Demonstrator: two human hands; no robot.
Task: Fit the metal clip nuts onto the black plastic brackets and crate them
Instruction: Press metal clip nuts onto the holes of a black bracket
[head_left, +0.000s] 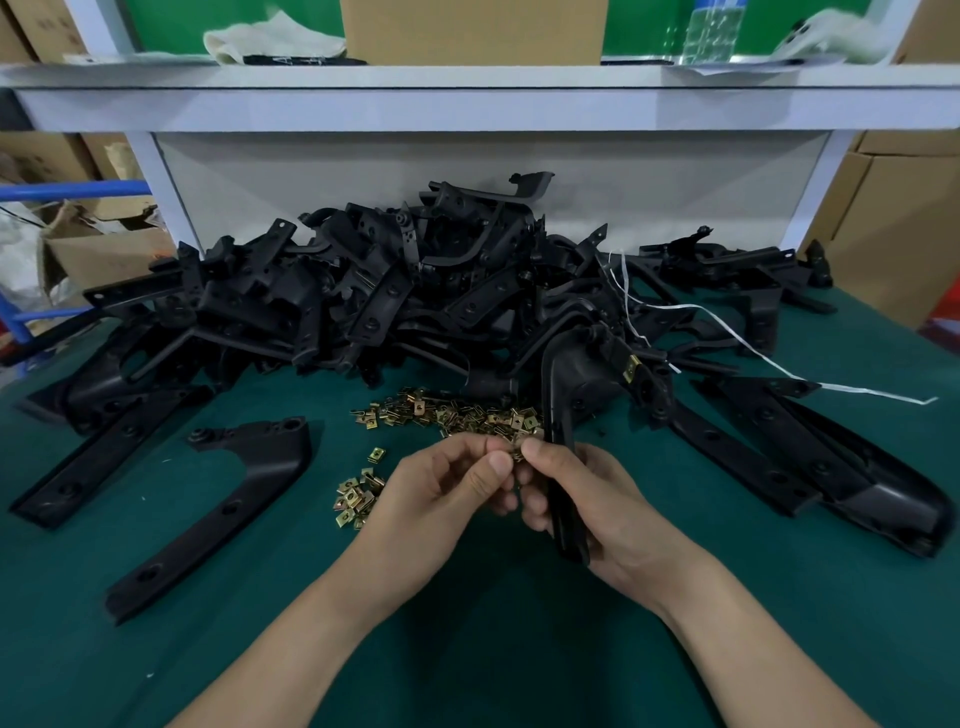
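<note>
Centre frame: right hand (587, 504), grip wrapped round black plastic bracket (560, 410), is steadying it while left hand (452, 483) is pinching clip nut (514, 453) at its edge; best slid on square, holes aligned.

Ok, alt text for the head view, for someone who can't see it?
A person's left hand and right hand pinch a metal clip nut between them, the right also gripping a black bracket. Loose clip nuts and a pile of brackets lie behind on the green table.
</note>
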